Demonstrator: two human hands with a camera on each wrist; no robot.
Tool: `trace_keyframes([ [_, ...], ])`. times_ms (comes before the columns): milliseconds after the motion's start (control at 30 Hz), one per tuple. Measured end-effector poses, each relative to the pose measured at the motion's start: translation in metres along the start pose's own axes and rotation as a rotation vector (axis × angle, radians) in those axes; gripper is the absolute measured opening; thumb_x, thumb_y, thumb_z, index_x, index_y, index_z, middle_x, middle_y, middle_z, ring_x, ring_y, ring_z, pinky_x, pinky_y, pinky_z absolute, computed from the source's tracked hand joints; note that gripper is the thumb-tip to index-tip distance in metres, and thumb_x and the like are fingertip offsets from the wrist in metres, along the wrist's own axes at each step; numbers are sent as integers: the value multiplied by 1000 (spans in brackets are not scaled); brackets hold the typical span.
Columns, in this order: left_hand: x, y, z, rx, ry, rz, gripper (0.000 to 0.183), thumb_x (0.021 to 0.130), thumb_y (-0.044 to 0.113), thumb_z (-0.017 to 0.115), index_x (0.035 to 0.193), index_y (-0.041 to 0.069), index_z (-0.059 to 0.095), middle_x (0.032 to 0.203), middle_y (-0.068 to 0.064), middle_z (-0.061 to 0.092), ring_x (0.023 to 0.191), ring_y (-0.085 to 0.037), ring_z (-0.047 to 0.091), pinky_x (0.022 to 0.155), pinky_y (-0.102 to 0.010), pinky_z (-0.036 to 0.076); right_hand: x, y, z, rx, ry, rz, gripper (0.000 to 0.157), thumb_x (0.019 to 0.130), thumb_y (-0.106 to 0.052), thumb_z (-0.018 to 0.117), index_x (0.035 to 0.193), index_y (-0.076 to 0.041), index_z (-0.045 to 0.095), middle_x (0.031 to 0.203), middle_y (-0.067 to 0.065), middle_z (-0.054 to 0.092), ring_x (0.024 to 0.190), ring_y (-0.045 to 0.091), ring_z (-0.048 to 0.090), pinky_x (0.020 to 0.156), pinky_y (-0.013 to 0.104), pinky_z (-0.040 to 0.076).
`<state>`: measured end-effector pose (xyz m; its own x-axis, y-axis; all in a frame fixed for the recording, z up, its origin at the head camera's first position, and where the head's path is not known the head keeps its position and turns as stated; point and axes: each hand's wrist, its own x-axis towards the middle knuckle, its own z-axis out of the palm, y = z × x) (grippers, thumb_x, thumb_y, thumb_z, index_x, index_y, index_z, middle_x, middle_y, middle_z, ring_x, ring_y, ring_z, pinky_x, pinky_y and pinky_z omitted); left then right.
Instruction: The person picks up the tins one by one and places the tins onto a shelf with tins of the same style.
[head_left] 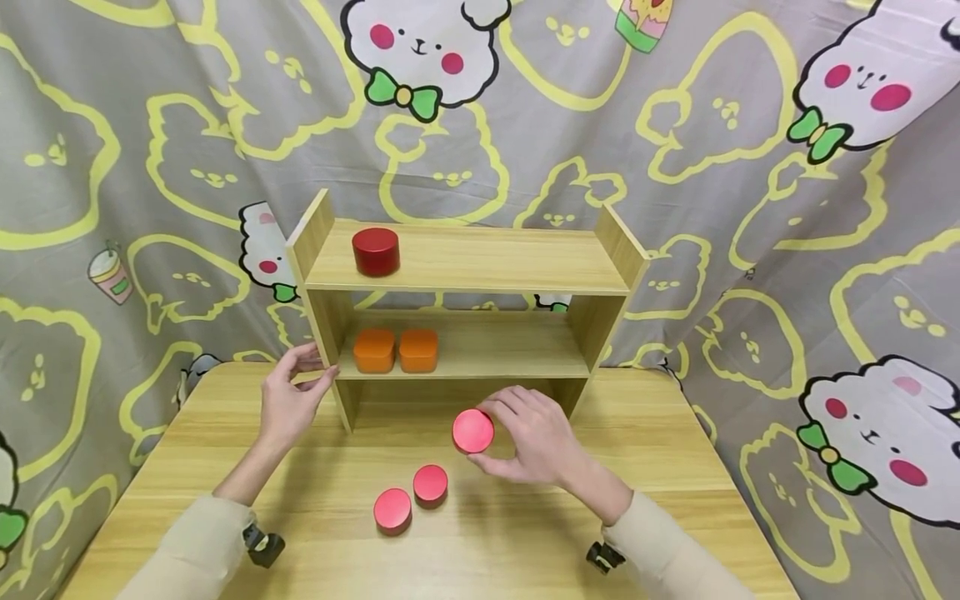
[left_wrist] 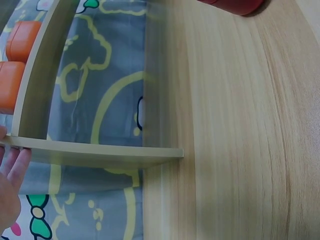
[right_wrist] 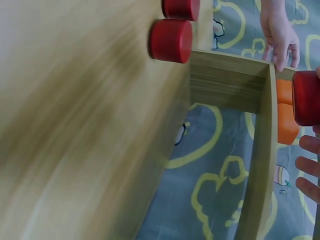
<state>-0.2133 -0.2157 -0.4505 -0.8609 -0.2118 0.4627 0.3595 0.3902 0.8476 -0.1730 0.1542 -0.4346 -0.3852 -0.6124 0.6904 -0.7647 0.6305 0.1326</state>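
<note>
Before the shelf (head_left: 495,260) — gripped by the left hand (head_left: 293,395) — a round red box (head_left: 472,431) is pinched by the right hand (head_left: 536,439).

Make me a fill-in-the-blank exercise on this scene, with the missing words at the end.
1. The left hand touches the wooden shelf unit on its ____ side.
2. The red container held above the tabletop is in the person's ____ hand.
3. Both boxes on the middle board are coloured ____.
4. On the tabletop stand ____ round red containers.

Missing words: left; right; orange; two.
</note>
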Motion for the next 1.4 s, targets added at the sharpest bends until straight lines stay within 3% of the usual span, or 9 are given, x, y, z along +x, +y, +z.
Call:
trace_keyframes([
  [267, 0, 0, -1, -2, 2, 8, 43, 91, -3, 79, 132, -4, 65, 116, -13, 68, 92, 16, 59, 75, 1, 54, 17, 3, -10, -15, 23, 16, 58, 72, -59, 86, 110, -15, 74, 101, -3, 76, 93, 16, 73, 81, 30, 66],
  [567, 0, 0, 0, 0, 4, 3, 44, 90, -3, 79, 132, -3, 65, 115, -13, 67, 92, 16, 59, 75, 1, 54, 37, 2, -19, -32, 104, 71, 57, 89, -66, 64, 108, -13, 74, 97, -1, 76, 89, 18, 73, 72, 31, 64],
  [700, 0, -1, 0, -1, 1, -1, 44, 91, -3, 79, 133, -3, 65, 115, -11, 66, 92, 16, 59, 75, 1, 54, 47, 1, -25, -34, 124, 98, 56, 89, -64, 66, 108, -12, 74, 99, 0, 77, 91, 19, 73, 73, 33, 64],
  [867, 0, 0, 0, -7, 0, 9, 44, 91, -4, 79, 132, -4, 65, 112, 1, 65, 93, 14, 60, 75, 0, 55, 60, 0, -31, -24, 144, 136, 53, 83, -59, 75, 108, -13, 75, 101, 0, 78, 91, 18, 73, 72, 33, 63],
  [1067, 0, -2, 0, -8, 13, 11, 44, 90, -5, 79, 131, -4, 66, 104, 24, 59, 92, 15, 60, 75, 0, 55, 74, 1, -36, -35, 187, 158, 52, 85, -60, 73, 107, -13, 75, 100, 1, 77, 92, 20, 73, 73, 35, 64],
  [1400, 0, 0, 2, -4, 21, 22, 42, 90, -5, 79, 130, -3, 67, 105, 23, 60, 91, 15, 61, 74, 1, 54, 104, 2, -44, -61, 261, 180, 52, 80, -54, 79, 110, -12, 75, 100, 1, 77, 93, 21, 73, 75, 34, 64],
])
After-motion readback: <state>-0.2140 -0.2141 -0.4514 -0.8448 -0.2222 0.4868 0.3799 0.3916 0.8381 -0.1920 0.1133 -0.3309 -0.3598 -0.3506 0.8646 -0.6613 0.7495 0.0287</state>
